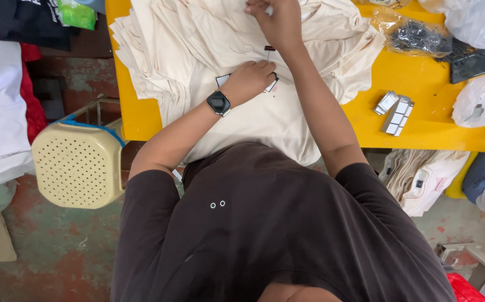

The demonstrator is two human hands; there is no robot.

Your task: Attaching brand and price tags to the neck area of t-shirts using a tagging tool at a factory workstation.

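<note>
A stack of cream cloth garments lies on the yellow table in front of me. My left hand, with a black watch on the wrist, presses down on a small white tag lying on the top garment. My right hand is raised farther back over the cloth, fingers pinched together on something small; a thin thread or pin with a dark end shows just below it.
Small stacks of white tags lie on the table to the right. Behind them sit a clear bag of dark items and white plastic bags. A cream perforated stool stands on the floor at left, with folded cloth beside it.
</note>
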